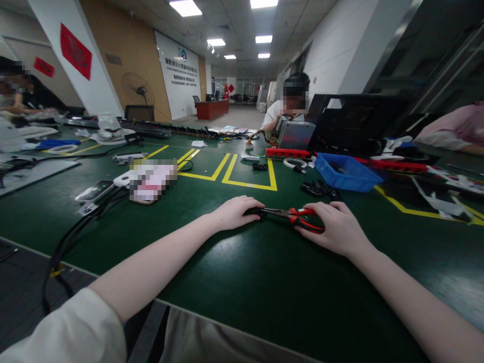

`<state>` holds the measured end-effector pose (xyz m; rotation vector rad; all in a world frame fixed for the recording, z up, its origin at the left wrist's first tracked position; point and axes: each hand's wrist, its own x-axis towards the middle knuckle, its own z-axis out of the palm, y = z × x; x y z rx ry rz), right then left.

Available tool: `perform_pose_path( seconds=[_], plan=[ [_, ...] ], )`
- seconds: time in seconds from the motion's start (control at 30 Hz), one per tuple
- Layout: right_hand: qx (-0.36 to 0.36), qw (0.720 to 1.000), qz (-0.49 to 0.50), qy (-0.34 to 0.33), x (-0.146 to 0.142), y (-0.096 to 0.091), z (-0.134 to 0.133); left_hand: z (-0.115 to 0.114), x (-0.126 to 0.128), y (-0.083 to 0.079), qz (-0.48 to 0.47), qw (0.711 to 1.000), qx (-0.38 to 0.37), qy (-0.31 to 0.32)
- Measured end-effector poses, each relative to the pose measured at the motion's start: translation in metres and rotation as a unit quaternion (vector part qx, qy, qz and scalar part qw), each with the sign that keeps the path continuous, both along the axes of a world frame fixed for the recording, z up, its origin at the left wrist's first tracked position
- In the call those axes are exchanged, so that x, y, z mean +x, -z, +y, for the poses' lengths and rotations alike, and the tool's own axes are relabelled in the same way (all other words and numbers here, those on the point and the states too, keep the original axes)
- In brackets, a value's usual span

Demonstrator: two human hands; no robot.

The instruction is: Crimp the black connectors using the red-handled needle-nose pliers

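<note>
My right hand (336,227) is closed around the red and black handles of a pair of needle-nose pliers (298,217). The pliers point left, low over the green table. At their jaws is a small black part (257,213), pinched in the fingers of my left hand (236,212). My fingers cover much of that part, so its exact kind cannot be made out. The jaw tips meet the part, but whether they grip it is hidden.
A blue tray (348,174) and several black pieces (319,189) lie beyond my right hand. To the left are a phone (153,184) and black cables (94,212). Yellow tape (249,186) marks the green table (242,282). A person (293,96) sits opposite, behind a metal box (297,135).
</note>
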<state>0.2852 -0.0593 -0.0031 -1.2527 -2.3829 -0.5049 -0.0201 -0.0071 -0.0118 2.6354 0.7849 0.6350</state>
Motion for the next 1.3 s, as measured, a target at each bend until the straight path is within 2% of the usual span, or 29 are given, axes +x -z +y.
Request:
perform_pose_path(
  seconds=[0.27,0.67,0.9,1.3],
  plan=[
    [-0.009,1.000,0.010,0.010,0.0006,0.0016,-0.0008,-0.0021,-0.0004,-0.0022,-0.009,1.000,0.000,0.004],
    [-0.017,1.000,0.008,-0.010,-0.0005,-0.0007,0.0002,-0.0021,0.0000,-0.0015,-0.017,1.000,0.003,0.017],
    [0.043,0.999,-0.006,0.000,-0.0062,-0.0046,-0.0035,-0.0002,0.0005,-0.0016,-0.024,1.000,0.006,0.014],
    [0.021,1.000,-0.013,0.006,-0.0029,-0.0017,0.0004,-0.0016,0.0010,-0.0013,0.019,0.999,0.021,0.016]
  ],
)
